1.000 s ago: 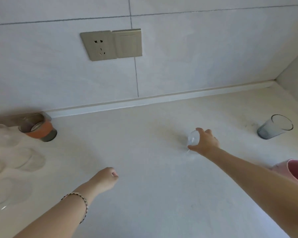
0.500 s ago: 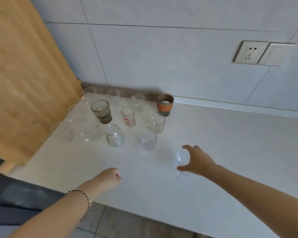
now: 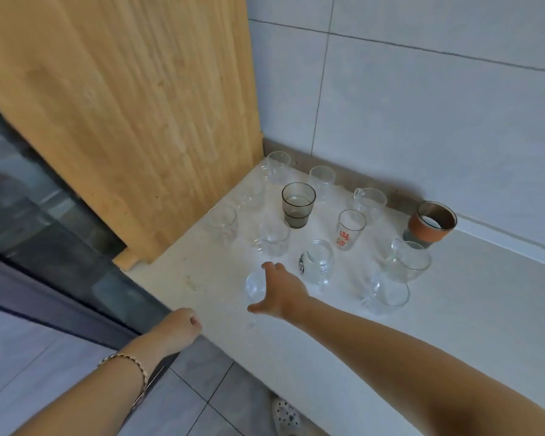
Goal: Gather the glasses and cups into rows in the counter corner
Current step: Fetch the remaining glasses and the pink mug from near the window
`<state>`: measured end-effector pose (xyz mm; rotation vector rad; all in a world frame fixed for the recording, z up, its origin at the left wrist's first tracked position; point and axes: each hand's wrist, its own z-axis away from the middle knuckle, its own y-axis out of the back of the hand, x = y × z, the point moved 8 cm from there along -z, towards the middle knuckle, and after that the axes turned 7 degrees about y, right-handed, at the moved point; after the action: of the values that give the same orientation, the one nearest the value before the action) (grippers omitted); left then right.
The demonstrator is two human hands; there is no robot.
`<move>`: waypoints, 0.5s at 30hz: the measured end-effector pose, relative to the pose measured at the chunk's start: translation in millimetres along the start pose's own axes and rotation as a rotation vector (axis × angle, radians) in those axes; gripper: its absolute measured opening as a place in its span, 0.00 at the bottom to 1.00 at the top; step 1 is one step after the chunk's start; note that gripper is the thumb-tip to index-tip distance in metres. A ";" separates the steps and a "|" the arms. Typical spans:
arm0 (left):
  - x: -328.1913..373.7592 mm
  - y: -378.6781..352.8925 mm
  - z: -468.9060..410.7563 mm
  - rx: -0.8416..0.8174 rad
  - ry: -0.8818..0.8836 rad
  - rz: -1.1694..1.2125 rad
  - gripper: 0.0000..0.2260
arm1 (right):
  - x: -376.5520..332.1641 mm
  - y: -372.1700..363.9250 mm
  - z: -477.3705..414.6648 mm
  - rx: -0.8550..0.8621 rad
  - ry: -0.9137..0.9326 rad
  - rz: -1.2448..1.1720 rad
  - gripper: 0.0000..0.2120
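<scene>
My right hand (image 3: 282, 292) grips a small clear stemmed glass (image 3: 255, 286) just above the white counter (image 3: 453, 313), near its front left edge. Several glasses stand in rows in the corner behind it: a smoky grey tumbler (image 3: 298, 204), a glass with red print (image 3: 350, 229), a cup with an orange sleeve (image 3: 431, 225), a clear mug (image 3: 318, 262) and other clear glasses. My left hand (image 3: 183, 325) is a loose fist with nothing in it, hanging in front of the counter edge.
A wooden panel (image 3: 139, 121) closes the corner on the left and a tiled wall (image 3: 422, 105) stands behind. The tiled floor (image 3: 217, 404) and a white shoe (image 3: 285, 416) show below the counter's front edge.
My right hand has carried the stemmed glass leftward across the counter to the front of the rows. The view swung left with it; the left fist stayed low.
</scene>
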<state>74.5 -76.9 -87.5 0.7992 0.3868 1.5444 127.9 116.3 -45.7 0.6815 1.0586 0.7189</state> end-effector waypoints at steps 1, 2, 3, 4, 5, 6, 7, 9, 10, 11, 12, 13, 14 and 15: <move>-2.7 6.3 -5.3 -0.004 0.015 0.016 0.06 | -9.2 -1.2 -15.0 -0.005 0.018 0.006 0.41; -4.0 12.9 -10.8 -0.008 0.027 0.029 0.06 | -17.1 -2.6 -28.9 -0.010 0.030 0.013 0.41; -4.9 20.3 -16.9 -0.009 0.035 0.040 0.06 | -24.5 -4.2 -42.3 -0.015 0.036 0.020 0.40; -5.3 28.2 -23.0 -0.006 0.039 0.051 0.07 | -31.3 -6.0 -54.8 -0.021 0.037 0.024 0.40; -6.0 36.2 -29.1 0.002 0.046 0.064 0.07 | -38.1 -8.0 -66.5 -0.028 0.036 0.029 0.40; -7.1 43.6 -35.3 0.009 0.054 0.078 0.07 | -45.1 -10.3 -77.4 -0.034 0.036 0.036 0.40; -8.8 49.9 -41.6 0.014 0.062 0.090 0.06 | -52.2 -12.4 -87.2 -0.038 0.039 0.045 0.40; -12.9 60.6 -53.7 0.016 0.076 0.089 0.06 | -65.7 -16.4 -104.5 -0.033 0.042 0.058 0.39; -15.2 65.5 -59.3 0.019 0.076 0.080 0.06 | -71.3 -19.3 -112.1 -0.031 0.036 0.057 0.39; -17.9 69.7 -65.7 0.019 0.071 0.072 0.07 | -76.0 -23.1 -118.8 -0.032 0.026 0.052 0.38; -20.1 73.1 -72.5 0.016 0.062 0.067 0.07 | -79.6 -26.7 -125.2 -0.031 0.011 0.047 0.37; -22.5 75.9 -79.0 0.011 0.053 0.059 0.07 | -82.6 -29.9 -131.1 -0.026 -0.005 0.045 0.37; -25.2 78.6 -84.7 0.007 0.041 0.046 0.06 | -85.2 -32.8 -136.0 -0.019 -0.024 0.045 0.36; -28.0 81.4 -90.0 0.003 0.026 0.033 0.05 | -87.3 -35.0 -139.8 -0.007 -0.044 0.043 0.36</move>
<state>-47.4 -97.3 -103.5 0.7915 0.3971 1.5867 -22.9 47.0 -74.9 0.7133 1.0035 0.7416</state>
